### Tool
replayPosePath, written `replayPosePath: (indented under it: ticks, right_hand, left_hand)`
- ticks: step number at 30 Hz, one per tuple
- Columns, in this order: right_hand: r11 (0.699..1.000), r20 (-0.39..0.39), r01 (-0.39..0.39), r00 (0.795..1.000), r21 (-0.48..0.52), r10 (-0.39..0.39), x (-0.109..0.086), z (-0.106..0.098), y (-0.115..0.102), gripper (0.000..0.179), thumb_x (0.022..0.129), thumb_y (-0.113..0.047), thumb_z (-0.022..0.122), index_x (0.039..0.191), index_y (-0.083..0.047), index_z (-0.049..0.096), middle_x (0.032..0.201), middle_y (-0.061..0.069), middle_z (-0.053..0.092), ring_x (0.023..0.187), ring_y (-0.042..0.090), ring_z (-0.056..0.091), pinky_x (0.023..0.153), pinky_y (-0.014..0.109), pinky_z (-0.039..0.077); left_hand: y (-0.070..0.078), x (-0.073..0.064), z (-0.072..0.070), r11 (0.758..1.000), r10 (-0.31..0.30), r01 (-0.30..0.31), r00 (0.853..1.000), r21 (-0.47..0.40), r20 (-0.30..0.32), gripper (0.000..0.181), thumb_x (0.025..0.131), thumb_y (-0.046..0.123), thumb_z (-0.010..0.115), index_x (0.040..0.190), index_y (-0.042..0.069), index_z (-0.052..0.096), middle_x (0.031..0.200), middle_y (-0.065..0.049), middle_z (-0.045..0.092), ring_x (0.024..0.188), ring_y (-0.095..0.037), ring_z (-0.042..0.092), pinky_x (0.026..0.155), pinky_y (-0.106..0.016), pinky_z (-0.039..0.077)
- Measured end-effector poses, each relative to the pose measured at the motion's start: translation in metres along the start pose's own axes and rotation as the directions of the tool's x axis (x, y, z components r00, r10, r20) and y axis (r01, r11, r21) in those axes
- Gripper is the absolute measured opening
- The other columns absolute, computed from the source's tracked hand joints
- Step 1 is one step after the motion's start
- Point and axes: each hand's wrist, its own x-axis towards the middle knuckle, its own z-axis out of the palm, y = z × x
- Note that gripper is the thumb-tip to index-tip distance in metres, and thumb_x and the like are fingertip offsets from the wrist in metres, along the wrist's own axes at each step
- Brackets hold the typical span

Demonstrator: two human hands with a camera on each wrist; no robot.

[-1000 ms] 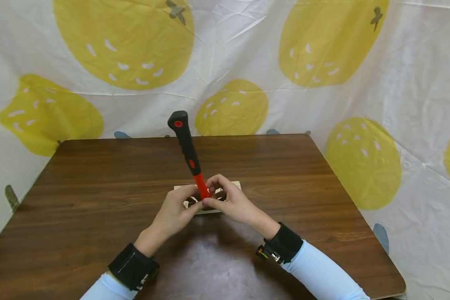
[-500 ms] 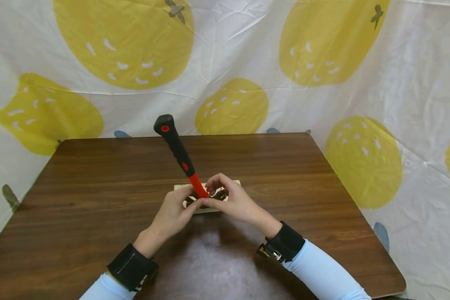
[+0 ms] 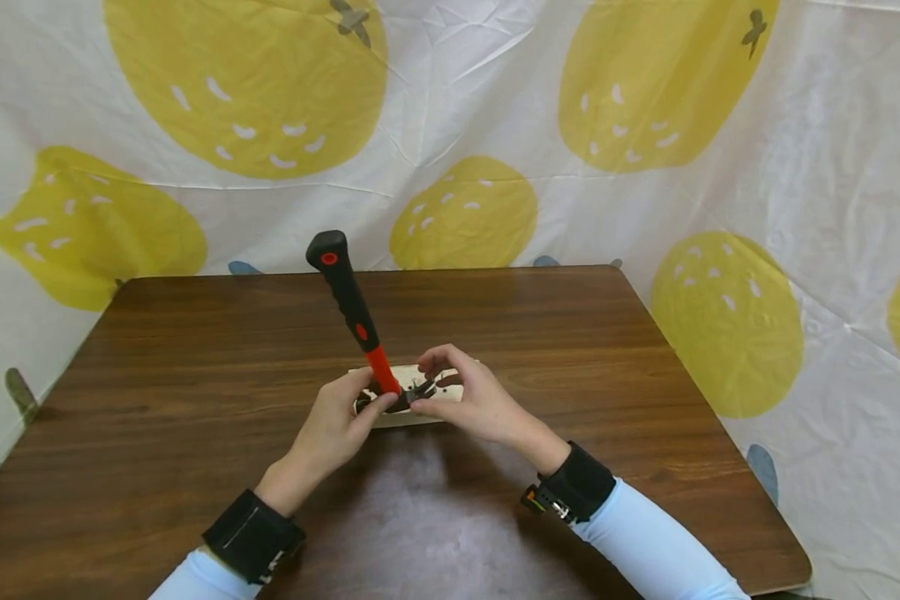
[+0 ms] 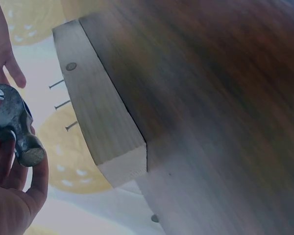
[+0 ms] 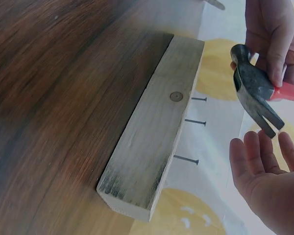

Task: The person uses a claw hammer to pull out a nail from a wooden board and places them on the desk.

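Dial = head view, centred on the hammer head. Near to far:

Light blue left sleeve [image 3: 206, 579] at 8 o'clock, light blue right sleeve [image 3: 660, 546] at 4. Black wristband on each: left band [image 3: 253, 536], right band [image 3: 579, 482].

Left hand [image 3: 337, 417] at 9 o'clock: fingers grasping the claw hammer [image 3: 356, 312] at the head/neck joint. Right hand [image 3: 483, 404] at 3 o'clock: fingers released, loosely bent and spread just beside the claw; right wrist view shows a small gap to the tines.

Hammer is off the table, between the hands. Steel head, claw toward 2 o'clock, striking face toward the left palm. Handle is red at the neck with a black grip, tilted up toward 11.

Wooden block [image 5: 154, 122] sits below the hammer, long axis about 9–3. Round knot [image 5: 176, 96] on its near side, dark smudge at the 3 o'clock end. Three nails [image 5: 196, 122] stick up from its top, heads up, apart from the hammer.

Brown wood-grain table [image 3: 570, 358] under it all. White curtain [image 3: 450, 100] with yellow fruit print behind, 10 through 2.
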Motion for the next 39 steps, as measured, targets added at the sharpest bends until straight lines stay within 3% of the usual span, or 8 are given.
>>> replayPosePath:
  ticks: [5,10,15,22,31,39]
  right_hand:
    - [0.995,-0.009,-0.005,1.000,-0.099,0.004,-0.003,-0.002,0.001,0.052,0.081,-0.027,0.083,0.122,-0.011,0.056,0.114,-0.009,0.056,0.107,0.021,0.055,0.092,0.035,0.044]
    - [0.982,-0.035,0.026,0.999,-0.189,-0.033,-0.005,-0.004,0.005,0.053,0.081,-0.032,0.083,0.122,-0.014,0.057,0.118,-0.006,0.055,0.112,0.023,0.055,0.093,0.028,0.042]
    - [0.967,-0.046,0.052,0.997,-0.251,-0.065,-0.008,-0.007,0.013,0.048,0.086,-0.029,0.079,0.125,-0.010,0.058,0.123,-0.002,0.054,0.115,0.025,0.054,0.093,0.034,0.042]
    - [0.937,-0.039,0.026,0.998,-0.349,-0.043,-0.014,-0.011,0.022,0.044,0.092,-0.022,0.073,0.129,-0.005,0.058,0.125,0.001,0.054,0.119,0.017,0.049,0.095,0.031,0.038]
    - [0.912,-0.068,0.000,0.997,-0.410,-0.031,-0.026,-0.018,0.036,0.042,0.091,-0.018,0.073,0.129,-0.006,0.058,0.126,0.003,0.052,0.120,0.020,0.048,0.098,0.034,0.037]
    - [0.916,-0.115,0.008,0.992,-0.401,-0.059,-0.030,-0.021,0.048,0.037,0.089,-0.007,0.073,0.123,0.001,0.060,0.118,0.008,0.059,0.109,0.025,0.058,0.088,0.032,0.046]
  left_hand:
    - [-0.003,-0.002,-0.003,1.000,-0.024,0.024,1.000,0.018,0.001,0.022,0.084,0.002,0.077,0.102,0.009,0.065,0.087,0.006,0.064,0.075,-0.011,0.060,0.063,-0.033,0.047]
    - [-0.005,-0.004,-0.004,0.998,-0.050,0.050,0.999,0.026,0.013,0.019,0.087,0.004,0.075,0.102,0.009,0.064,0.089,0.006,0.063,0.076,-0.012,0.060,0.065,-0.034,0.048]
    - [-0.006,-0.005,-0.008,0.997,-0.069,0.068,0.998,0.047,0.016,0.018,0.088,0.005,0.074,0.102,0.010,0.064,0.089,0.007,0.062,0.077,-0.011,0.059,0.066,-0.033,0.047]
    - [-0.009,-0.007,-0.011,0.995,-0.067,0.066,0.998,0.080,0.011,0.018,0.087,0.004,0.074,0.101,0.009,0.063,0.088,0.004,0.062,0.077,-0.012,0.059,0.067,-0.031,0.046]
    - [-0.014,-0.011,-0.013,0.992,-0.086,0.084,0.996,0.096,0.015,0.018,0.088,0.004,0.073,0.102,0.009,0.062,0.086,0.004,0.058,0.072,-0.011,0.055,0.062,-0.030,0.045]
    - [-0.017,-0.012,-0.018,0.989,-0.101,0.098,0.995,0.111,0.023,0.017,0.090,0.004,0.071,0.103,0.009,0.062,0.087,0.003,0.058,0.070,-0.011,0.055,0.061,-0.023,0.043]
